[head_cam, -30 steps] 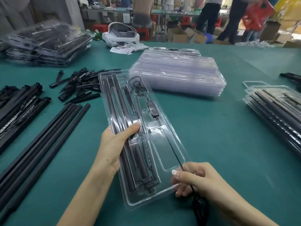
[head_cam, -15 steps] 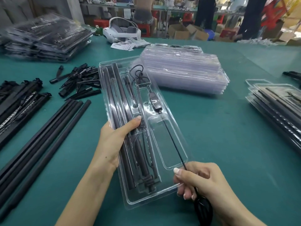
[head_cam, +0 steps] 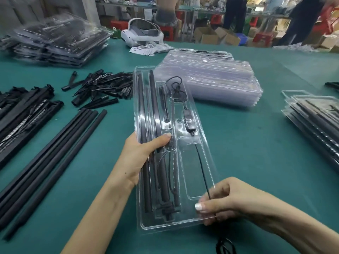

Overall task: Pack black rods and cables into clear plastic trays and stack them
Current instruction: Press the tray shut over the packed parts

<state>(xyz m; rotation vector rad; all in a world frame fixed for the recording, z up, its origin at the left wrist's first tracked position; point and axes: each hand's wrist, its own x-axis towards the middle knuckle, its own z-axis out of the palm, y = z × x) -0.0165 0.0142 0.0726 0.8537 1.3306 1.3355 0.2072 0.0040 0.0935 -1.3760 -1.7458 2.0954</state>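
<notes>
- Loose long black rods (head_cam: 49,153) wait unpacked on the green worktop (head_cam: 247,162).
- The left hand (head_cam: 139,158) grips the long clear plastic tray (head_cam: 200,173), rods already seated.
- The right hand (head_cam: 225,198) pinches the thin black cable (head_cam: 200,164), not yet fully tucked in; stacking remains.

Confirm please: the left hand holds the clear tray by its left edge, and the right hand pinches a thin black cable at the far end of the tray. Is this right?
Not quite. The right hand pinches the thin black cable at the near end of the clear tray, not the far end. The left hand does hold the tray by its left edge. The head view shows this.
</notes>
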